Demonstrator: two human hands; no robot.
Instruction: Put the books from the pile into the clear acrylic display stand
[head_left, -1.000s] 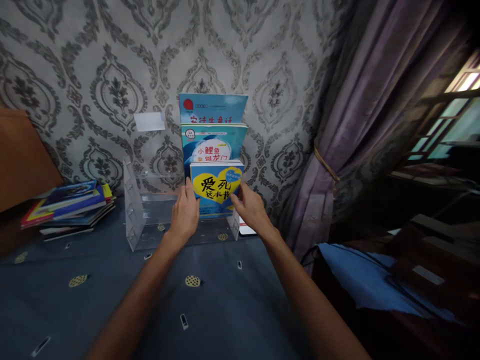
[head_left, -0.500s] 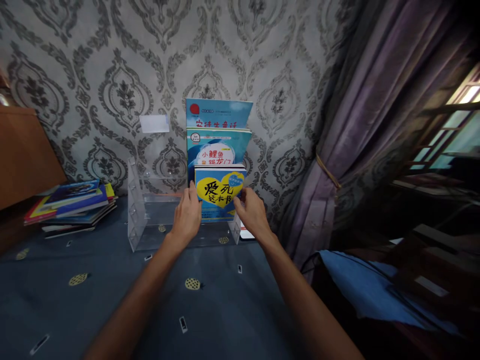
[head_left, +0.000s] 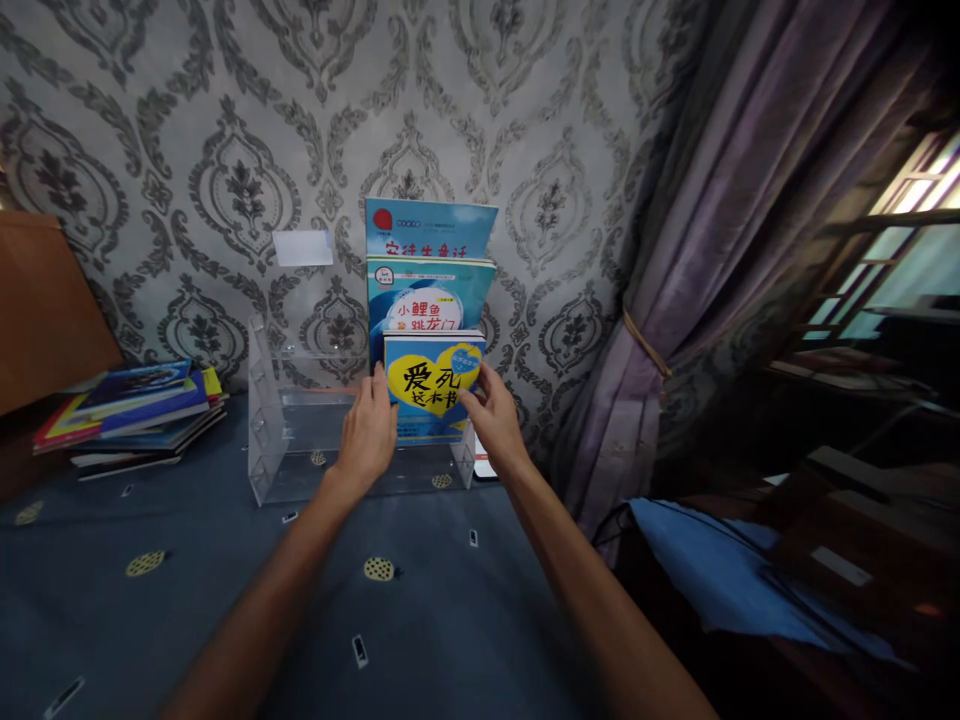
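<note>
A small blue book with a yellow heart on its cover (head_left: 424, 378) stands upright at the front of a clear acrylic rack (head_left: 267, 430). My left hand (head_left: 369, 425) pinches its left edge. At the opposite edge my right hand (head_left: 493, 412) grips it, thumb over the front cover and fingers partly hidden behind. Behind it, a teal picture book (head_left: 431, 285) leans in the rack, and a taller light-blue book (head_left: 435, 222) rises at the back. Their lower parts are covered by the books in front.
Left of the rack lies a stack of books (head_left: 142, 405), beside a brown wooden box-like piece (head_left: 52, 310). A white label (head_left: 302, 248) tops the rack's left part. A purple curtain (head_left: 637, 400) hangs at right, near a blue cloth (head_left: 705, 560) and dark clutter.
The view has shifted slightly, so the scene sits a little farther left. My right fingers are slightly higher along the book's right edge. Both hands keep hold of the front book.
</note>
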